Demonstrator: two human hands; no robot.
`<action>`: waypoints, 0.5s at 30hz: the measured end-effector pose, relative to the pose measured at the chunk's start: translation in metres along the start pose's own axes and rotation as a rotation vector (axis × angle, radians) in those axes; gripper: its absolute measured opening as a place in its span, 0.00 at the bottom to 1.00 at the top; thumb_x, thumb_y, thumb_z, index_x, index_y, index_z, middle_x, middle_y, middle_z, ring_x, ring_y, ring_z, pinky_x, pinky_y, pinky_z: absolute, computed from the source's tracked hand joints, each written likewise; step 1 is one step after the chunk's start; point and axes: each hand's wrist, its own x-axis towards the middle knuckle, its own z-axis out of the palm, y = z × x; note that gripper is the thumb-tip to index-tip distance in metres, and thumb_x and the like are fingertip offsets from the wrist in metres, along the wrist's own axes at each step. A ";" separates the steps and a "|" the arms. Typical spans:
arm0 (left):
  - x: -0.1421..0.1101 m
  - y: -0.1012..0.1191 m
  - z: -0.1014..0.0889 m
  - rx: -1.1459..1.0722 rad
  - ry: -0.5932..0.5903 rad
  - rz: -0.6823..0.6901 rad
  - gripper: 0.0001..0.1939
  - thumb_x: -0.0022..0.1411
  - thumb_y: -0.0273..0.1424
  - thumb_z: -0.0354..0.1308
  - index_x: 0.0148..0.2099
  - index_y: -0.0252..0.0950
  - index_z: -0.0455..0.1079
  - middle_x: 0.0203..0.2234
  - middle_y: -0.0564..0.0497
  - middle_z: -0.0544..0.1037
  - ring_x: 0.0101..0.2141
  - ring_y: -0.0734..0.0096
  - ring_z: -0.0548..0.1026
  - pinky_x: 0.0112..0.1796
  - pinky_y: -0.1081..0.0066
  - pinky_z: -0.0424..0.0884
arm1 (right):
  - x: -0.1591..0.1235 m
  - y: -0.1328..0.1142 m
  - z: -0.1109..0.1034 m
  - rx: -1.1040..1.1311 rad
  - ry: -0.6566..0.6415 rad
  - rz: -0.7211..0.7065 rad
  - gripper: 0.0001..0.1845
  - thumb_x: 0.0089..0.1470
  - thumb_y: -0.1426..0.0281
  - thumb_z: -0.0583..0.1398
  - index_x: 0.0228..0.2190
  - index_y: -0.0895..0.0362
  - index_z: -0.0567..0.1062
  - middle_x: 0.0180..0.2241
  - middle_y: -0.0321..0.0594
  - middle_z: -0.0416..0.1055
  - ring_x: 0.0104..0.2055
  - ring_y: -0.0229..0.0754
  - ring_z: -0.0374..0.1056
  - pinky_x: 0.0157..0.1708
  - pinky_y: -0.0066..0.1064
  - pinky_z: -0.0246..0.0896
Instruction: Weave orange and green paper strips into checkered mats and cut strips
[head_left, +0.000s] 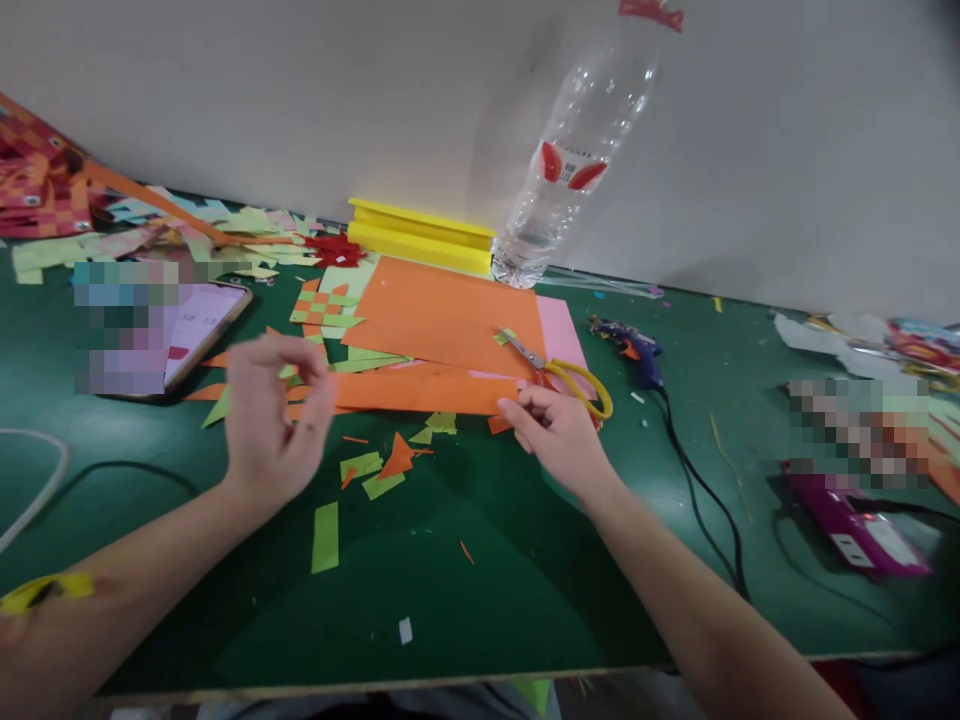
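A long folded-looking orange paper strip stretches between my hands. My right hand pinches its right end between thumb and fingers. My left hand, slightly blurred, curls into a ring with thumb and forefinger closed at the strip's left part; the exact contact is hard to see. Just behind my right hand lie yellow-handled scissors, blades pointing left across an orange paper sheet. Pink paper shows under that sheet. A woven green-and-orange paper piece is beyond my left hand.
Paper scraps lie in front. A phone is at left, a yellow channel-shaped piece and water bottle at the back. A glue gun with cable and a purple device lie right on the green table.
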 end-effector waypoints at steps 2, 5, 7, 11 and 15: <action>-0.007 0.008 0.004 0.113 -0.219 0.269 0.07 0.59 0.24 0.56 0.39 0.39 0.66 0.32 0.52 0.73 0.34 0.66 0.72 0.39 0.62 0.68 | -0.004 0.001 0.008 -0.103 -0.028 -0.056 0.19 0.57 0.61 0.57 0.19 0.54 0.61 0.16 0.28 0.56 0.18 0.31 0.51 0.20 0.27 0.46; -0.017 0.015 0.012 0.245 -0.595 0.492 0.13 0.64 0.23 0.53 0.50 0.38 0.65 0.43 0.47 0.77 0.44 0.61 0.74 0.48 0.60 0.69 | -0.008 0.005 0.017 -0.273 -0.028 -0.132 0.16 0.59 0.61 0.55 0.23 0.55 0.64 0.17 0.28 0.57 0.19 0.32 0.54 0.21 0.27 0.47; -0.021 0.014 0.016 0.319 -0.715 0.431 0.18 0.67 0.27 0.51 0.58 0.36 0.61 0.51 0.42 0.74 0.54 0.57 0.70 0.54 0.57 0.67 | -0.009 0.007 0.019 -0.383 0.009 -0.161 0.12 0.60 0.61 0.54 0.32 0.57 0.70 0.17 0.29 0.60 0.18 0.34 0.56 0.21 0.28 0.49; -0.022 0.007 0.019 0.354 -0.824 0.181 0.25 0.70 0.38 0.47 0.66 0.38 0.50 0.61 0.40 0.65 0.61 0.54 0.63 0.57 0.53 0.65 | -0.010 0.004 0.015 -0.491 0.127 -0.345 0.20 0.61 0.63 0.55 0.51 0.61 0.67 0.29 0.40 0.72 0.31 0.42 0.70 0.31 0.33 0.64; -0.019 0.002 0.018 0.321 -0.833 0.061 0.24 0.71 0.38 0.43 0.65 0.38 0.50 0.61 0.40 0.65 0.61 0.55 0.63 0.58 0.52 0.65 | -0.011 -0.003 0.010 -0.466 -0.050 -0.631 0.21 0.62 0.62 0.55 0.53 0.58 0.67 0.50 0.49 0.73 0.55 0.48 0.67 0.54 0.43 0.63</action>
